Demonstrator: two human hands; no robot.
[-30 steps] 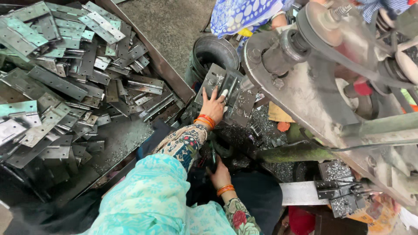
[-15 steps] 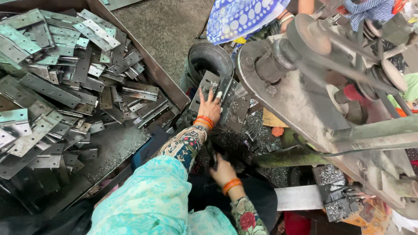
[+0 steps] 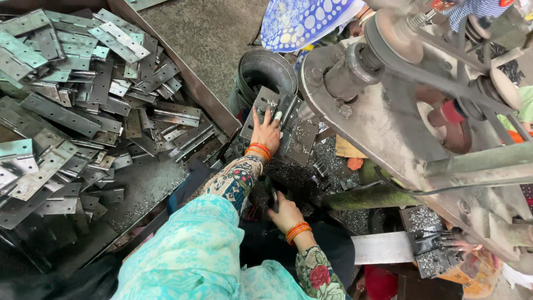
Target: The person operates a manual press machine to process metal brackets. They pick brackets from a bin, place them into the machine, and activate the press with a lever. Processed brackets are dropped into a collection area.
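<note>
Steel hinge plates [image 3: 83, 105] — grey, some tinged green — lie heaped in a rusty metal bin [image 3: 183, 78] at the left of the head view, while a person works at a belt-driven machine [image 3: 400, 111] on the right. The left hand [image 3: 266, 132], an orange bangle [image 3: 259, 150] at its wrist, lies flat with fingers spread on a dark hinge plate [image 3: 261, 105], pressing down on it rather than closing round it; that plate lies with a few others just beside a round metal bucket [image 3: 266, 69], between the bin's edge and the machine. The right hand [image 3: 284, 212], also in orange bangles, is lower in the frame, near the person's lap, its grip curled round a small dark object [image 3: 274, 199] — too shadowed to tell what it is. Metal shavings [image 3: 327, 164] glitter on the dark surface between the two hands and the machine base. A patterned floral sleeve covers each forearm, and a turquoise garment [image 3: 189, 255] fills the lower centre. At the top edge, another person in a blue and white patterned cloth [image 3: 305, 19] sits behind the bucket. At lower right, a second worker's hand [image 3: 461, 244] rests near a block [image 3: 430, 250] crusted with shavings.
</note>
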